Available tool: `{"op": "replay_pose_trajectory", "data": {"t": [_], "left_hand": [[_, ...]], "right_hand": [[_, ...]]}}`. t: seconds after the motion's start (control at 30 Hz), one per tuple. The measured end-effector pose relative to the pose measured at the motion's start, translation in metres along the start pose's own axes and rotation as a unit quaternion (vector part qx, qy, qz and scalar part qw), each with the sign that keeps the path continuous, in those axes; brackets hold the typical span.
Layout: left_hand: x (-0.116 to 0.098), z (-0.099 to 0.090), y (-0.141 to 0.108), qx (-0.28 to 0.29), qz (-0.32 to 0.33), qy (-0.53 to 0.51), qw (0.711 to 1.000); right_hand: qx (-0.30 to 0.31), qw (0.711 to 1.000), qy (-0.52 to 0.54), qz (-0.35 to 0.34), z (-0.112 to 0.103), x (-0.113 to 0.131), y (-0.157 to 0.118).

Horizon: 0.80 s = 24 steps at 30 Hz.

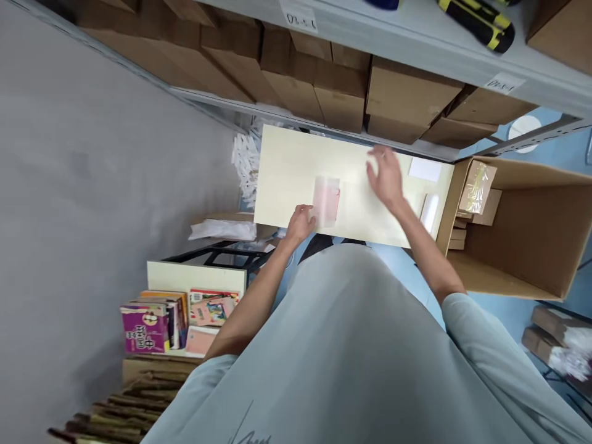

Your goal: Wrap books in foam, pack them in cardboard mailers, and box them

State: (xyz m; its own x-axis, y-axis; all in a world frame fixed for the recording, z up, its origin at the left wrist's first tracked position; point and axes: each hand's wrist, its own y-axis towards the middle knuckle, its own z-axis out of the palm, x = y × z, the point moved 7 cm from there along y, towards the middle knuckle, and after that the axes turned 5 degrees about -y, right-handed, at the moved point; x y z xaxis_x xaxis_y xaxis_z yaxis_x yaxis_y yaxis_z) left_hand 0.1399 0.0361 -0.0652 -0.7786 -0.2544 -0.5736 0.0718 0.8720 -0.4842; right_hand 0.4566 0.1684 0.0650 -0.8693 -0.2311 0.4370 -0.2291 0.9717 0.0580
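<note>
On the cream tabletop lies a flat pink item in a clear plastic sleeve; its exact kind is hard to make out. My left hand rests at the lower left edge of the sleeve, fingers slightly bent and apart, fingertips at the plastic. To the right, my right hand hovers over the table with its fingers spread and nothing in them, a little blurred by motion. Near the table's right end are a white paper slip and a white roll-like object.
A large open cardboard box holding small boxes adjoins the table's right end. Shelves with brown cartons run along the far side; a yellow-black screwdriver lies above. At left are white strips and books on a stand.
</note>
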Motion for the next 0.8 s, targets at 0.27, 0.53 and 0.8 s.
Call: {"op": "replay_pose_trajectory", "data": {"t": [0.27,0.53,0.8], "left_hand": [[-0.012,0.036,0.014,0.071,0.117,-0.034,0.990],[-0.010,0.041,0.014,0.111,0.164,-0.086,0.976],[0.025,0.028,0.064,0.076,-0.095,-0.121,0.985]], "right_hand": [[0.216,0.965,0.040,0.143,0.139,0.099,-0.110],[0.281,0.938,0.036,0.202,0.191,0.126,-0.130],[0.272,0.925,0.064,0.257,0.202,0.134,-0.146]]}}
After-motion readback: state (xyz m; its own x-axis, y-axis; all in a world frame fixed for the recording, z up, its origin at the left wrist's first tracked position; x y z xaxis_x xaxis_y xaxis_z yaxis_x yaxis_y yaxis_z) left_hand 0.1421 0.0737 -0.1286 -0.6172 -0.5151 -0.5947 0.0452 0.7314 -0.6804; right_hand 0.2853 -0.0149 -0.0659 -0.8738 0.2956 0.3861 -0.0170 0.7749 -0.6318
